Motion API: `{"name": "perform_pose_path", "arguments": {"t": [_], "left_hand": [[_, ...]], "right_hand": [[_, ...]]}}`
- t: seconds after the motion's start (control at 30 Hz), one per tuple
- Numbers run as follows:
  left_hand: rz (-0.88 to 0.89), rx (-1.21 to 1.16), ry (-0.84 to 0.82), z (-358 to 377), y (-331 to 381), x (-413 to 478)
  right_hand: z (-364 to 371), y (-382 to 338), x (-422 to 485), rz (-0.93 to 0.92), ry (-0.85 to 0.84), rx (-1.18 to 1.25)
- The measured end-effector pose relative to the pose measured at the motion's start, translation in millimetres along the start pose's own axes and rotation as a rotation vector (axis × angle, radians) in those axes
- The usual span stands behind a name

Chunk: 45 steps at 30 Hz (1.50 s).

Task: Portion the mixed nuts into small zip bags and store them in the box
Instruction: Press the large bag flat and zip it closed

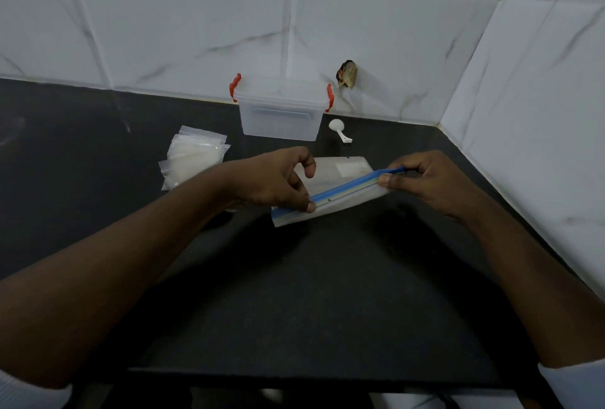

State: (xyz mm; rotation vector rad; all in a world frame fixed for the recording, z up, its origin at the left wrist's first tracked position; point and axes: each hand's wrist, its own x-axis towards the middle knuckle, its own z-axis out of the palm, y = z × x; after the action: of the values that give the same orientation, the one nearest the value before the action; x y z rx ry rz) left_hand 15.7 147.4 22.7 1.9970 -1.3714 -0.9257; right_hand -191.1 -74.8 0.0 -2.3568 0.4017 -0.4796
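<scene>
Pouch (330,176) lies on counter (294,294) in front of box (278,117), near edge lifted. Left hand (271,179) pinches blue zip strip (347,186) at its left end, right hand (422,179) pinches the right end. Nuts not visible inside. Likely light, floppy, slick film; zip strip looks stiffest, so hold there. Small bags (193,156) stacked left, scoop (339,130) right of box.

the scene is dimly, coolly lit, soft shadows are cast onto the dark counter (327,297), and wall tiles (170,16) are bowed by edge distortion.
</scene>
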Motion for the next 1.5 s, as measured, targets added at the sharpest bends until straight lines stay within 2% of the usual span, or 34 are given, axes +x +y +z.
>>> {"name": "perform_pose_path", "arguments": {"t": [0.37,0.77,0.87,0.97,1.03,1.07,1.17,1.27,1.5], "left_hand": [[0.034,0.159,0.057,-0.8,-8.3,-23.0],[0.041,0.094,-0.011,-7.9,-17.9,-27.7],[0.033,0.101,-0.004,-3.8,-18.9,-26.0],[0.009,0.098,-0.012,-1.8,-20.5,-25.7],[-0.004,0.09,-0.025,-2.2,-20.9,-24.9],[-0.008,0.086,-0.029,-2.7,-20.6,-24.3],[0.01,0.099,-0.048,-2.2,-19.8,-23.8],[0.041,0.117,-0.041,-0.7,-21.9,-22.0],[0.078,0.098,-0.023,2.4,-25.0,-17.9]], "right_hand": [[-4.5,-8.9,-4.4,-0.063,0.04,-0.11],[-15.9,-3.8,-5.8,-0.043,-0.051,-0.115],[-17.1,-2.5,-7.5,0.011,-0.1,-0.109],[-14.4,-15.2,-9.0,-0.028,0.007,-0.182],[-1.3,-38.3,-9.0,-0.117,0.092,-0.399],[9.0,-53.5,-8.4,-0.16,0.07,-0.51],[44.7,-85.4,-0.4,-0.229,-0.146,-0.746],[63.0,-95.0,6.6,-0.239,-0.288,-0.786],[70.1,-91.3,7.5,-0.232,-0.277,-0.742]]}}
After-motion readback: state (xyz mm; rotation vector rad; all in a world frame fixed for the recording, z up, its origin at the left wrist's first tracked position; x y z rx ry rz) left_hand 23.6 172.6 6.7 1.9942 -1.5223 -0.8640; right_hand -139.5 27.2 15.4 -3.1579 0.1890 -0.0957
